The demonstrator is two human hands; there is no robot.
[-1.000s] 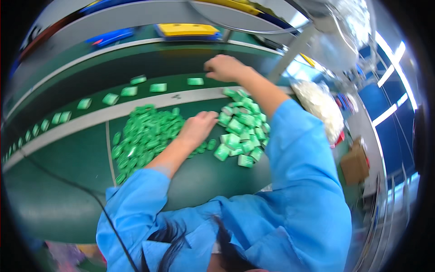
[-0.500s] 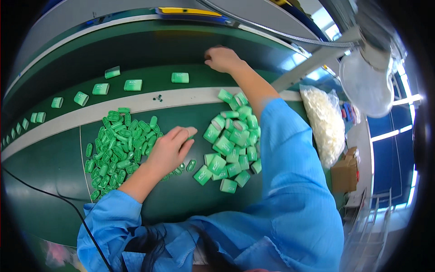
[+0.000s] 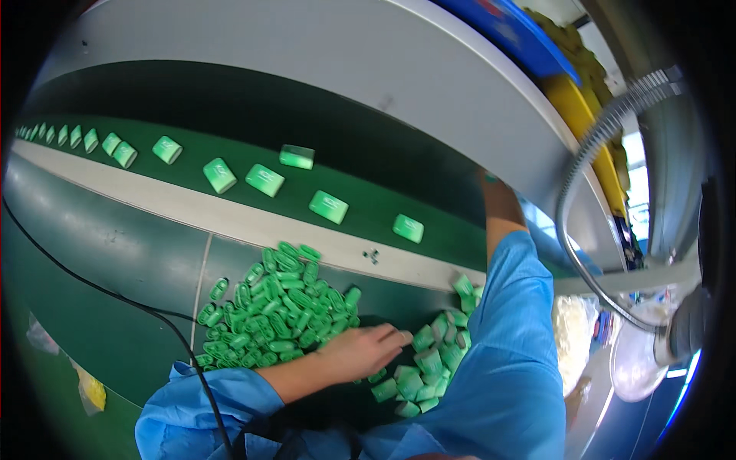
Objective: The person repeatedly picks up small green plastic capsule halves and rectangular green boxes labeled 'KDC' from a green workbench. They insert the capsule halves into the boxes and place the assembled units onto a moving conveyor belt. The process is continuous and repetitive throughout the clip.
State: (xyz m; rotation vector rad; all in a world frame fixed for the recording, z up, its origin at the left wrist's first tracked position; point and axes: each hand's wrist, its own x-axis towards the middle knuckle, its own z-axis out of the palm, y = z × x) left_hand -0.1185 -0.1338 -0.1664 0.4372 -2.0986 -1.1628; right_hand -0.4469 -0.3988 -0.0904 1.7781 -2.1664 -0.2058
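The left hand point(image 3: 366, 351) sits at lower centre, fingers bent, its fingertips just beside the heaped green boxes point(image 3: 429, 360); whether it grasps anything I cannot tell. The right hand point(image 3: 497, 190), right of centre, is dim at the grey panel point(image 3: 307, 46)'s lower edge, its grip unclear. Green oval pieces point(image 3: 284, 310) reach the pale rail point(image 3: 230, 228); leftward, the tabletop point(image 3: 115, 245) runs to a curved edge. Beyond the rail, spaced-out boxes point(image 3: 329, 207) carry pale lettering.
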